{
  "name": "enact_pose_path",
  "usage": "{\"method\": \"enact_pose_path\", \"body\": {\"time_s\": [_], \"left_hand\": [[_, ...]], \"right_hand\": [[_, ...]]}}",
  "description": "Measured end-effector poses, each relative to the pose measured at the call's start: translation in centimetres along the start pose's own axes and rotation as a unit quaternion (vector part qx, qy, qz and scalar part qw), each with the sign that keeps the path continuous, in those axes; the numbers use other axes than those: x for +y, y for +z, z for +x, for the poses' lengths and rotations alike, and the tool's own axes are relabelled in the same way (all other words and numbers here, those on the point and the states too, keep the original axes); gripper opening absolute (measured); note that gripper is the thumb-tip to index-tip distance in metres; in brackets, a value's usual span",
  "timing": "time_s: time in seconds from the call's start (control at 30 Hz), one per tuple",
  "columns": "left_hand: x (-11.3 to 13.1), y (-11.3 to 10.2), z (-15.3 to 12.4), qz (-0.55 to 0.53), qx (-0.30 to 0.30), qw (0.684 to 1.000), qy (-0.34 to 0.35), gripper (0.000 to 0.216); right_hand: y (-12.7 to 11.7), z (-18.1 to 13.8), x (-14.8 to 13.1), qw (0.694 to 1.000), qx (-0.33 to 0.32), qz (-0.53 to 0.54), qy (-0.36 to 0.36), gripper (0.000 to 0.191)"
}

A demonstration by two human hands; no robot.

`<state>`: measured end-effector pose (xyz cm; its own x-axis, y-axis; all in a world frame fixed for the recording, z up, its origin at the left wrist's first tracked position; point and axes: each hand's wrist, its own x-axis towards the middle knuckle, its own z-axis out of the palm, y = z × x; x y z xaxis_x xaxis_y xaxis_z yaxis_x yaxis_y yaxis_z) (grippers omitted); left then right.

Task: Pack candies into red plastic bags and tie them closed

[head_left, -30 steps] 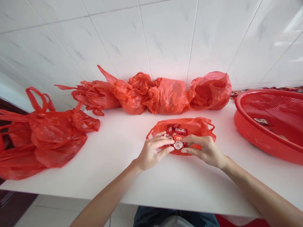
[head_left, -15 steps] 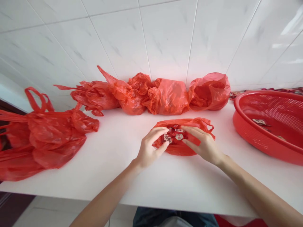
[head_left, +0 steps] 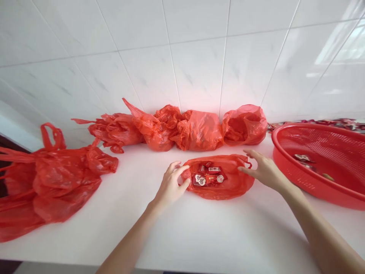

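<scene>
A small red plastic bag [head_left: 228, 188] lies open on the white counter [head_left: 199, 232] in front of me, with several red wrapped candies [head_left: 208, 176] inside. My left hand [head_left: 170, 185] rests at the bag's left edge, its fingers pinching the plastic there. At the bag's right rim is my right hand [head_left: 264, 169], fingers spread and touching the bag's handle. Neither hand holds a candy.
Several filled red bags [head_left: 182, 127] line the tiled wall behind. A heap of red bags [head_left: 54, 177] lies at the left counter edge. A big red mesh basket [head_left: 322, 160] with a few candies stands at the right.
Both hands have left the candies in the middle and moved apart to the bag's left and right edges. The candies lie loose in the bag. The view has tilted upward.
</scene>
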<state>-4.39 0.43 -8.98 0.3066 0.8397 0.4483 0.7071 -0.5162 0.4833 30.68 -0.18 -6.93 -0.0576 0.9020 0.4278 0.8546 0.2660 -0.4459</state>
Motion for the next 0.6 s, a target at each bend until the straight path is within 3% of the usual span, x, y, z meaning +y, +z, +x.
{"method": "enact_pose_path", "body": {"time_s": [0.2,0.3,0.4,0.5,0.6], "left_hand": [[-0.5,-1.1,0.6,-0.079,-0.056,0.995,-0.026,0.035],[-0.2,-2.1,0.8,-0.143,-0.099,0.979,-0.104,0.042],[0.6,-3.7,1.2,-0.251,-0.13,0.942,-0.181,0.051],[2.0,-6.0,2.1,-0.317,-0.113,0.916,-0.217,0.058],[3.6,-8.6,3.4,-0.324,-0.054,0.921,-0.209,0.058]], "right_hand": [[-0.9,0.3,-0.5,0.987,-0.098,0.08,0.102,0.025],[-1.4,0.5,-0.7,0.966,-0.128,0.177,0.137,0.03],[-2.4,0.8,-1.1,0.933,-0.124,0.289,0.173,0.043],[-3.9,1.3,-2.0,0.909,-0.1,0.366,0.172,0.049],[-5.6,2.2,-3.3,0.891,-0.054,0.42,0.164,0.049]]}}
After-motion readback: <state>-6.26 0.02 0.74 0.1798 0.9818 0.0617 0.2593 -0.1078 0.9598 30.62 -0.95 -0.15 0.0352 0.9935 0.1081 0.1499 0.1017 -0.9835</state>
